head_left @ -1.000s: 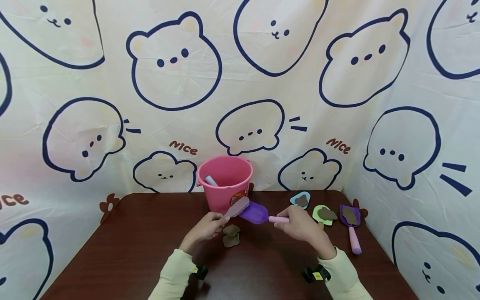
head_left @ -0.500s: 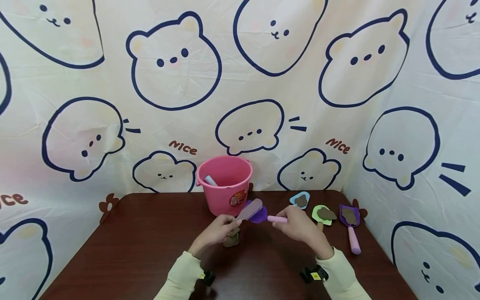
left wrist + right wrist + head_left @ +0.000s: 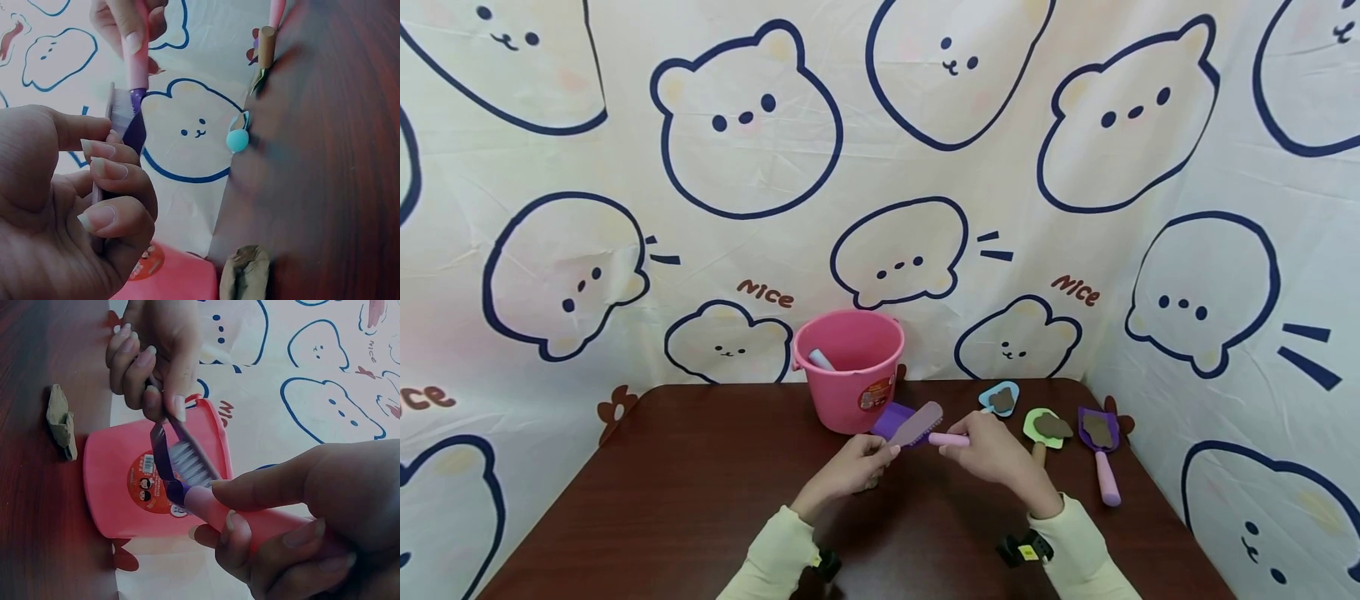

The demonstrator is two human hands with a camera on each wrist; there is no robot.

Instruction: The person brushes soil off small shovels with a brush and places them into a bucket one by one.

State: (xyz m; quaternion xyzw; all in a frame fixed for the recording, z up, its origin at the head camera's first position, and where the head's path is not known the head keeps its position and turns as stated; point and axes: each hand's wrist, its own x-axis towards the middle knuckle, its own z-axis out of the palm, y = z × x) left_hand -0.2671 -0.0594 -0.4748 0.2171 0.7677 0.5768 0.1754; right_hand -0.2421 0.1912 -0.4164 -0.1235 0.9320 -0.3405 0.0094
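Observation:
A mauve brush (image 3: 919, 423) with white bristles is pinched by its handle in my left hand (image 3: 844, 471). My right hand (image 3: 996, 450) grips the pink handle (image 3: 228, 515) of a toy shovel, whose purple blade (image 3: 890, 417) points left in the head view. The brush lies across the blade, its bristles (image 3: 187, 464) facing the blade close up in the right wrist view. Both are held above the table, in front of the pink bucket (image 3: 848, 400). A brown crumpled lump (image 3: 60, 422) sits on the table below, mostly hidden behind my left hand in the head view.
Inside the bucket leans a pale blue handle (image 3: 822, 360). To the right lie a blue shovel (image 3: 988, 398), a green shovel (image 3: 1034, 417) and another purple shovel (image 3: 1113, 442), each bearing a brown lump. A patterned cloth (image 3: 745, 167) hangs behind the brown table (image 3: 647, 492).
My left hand has slid the brush rightward along the shovel blade toward its handle and now covers most of the brown lump. My right hand has shifted very slightly left.

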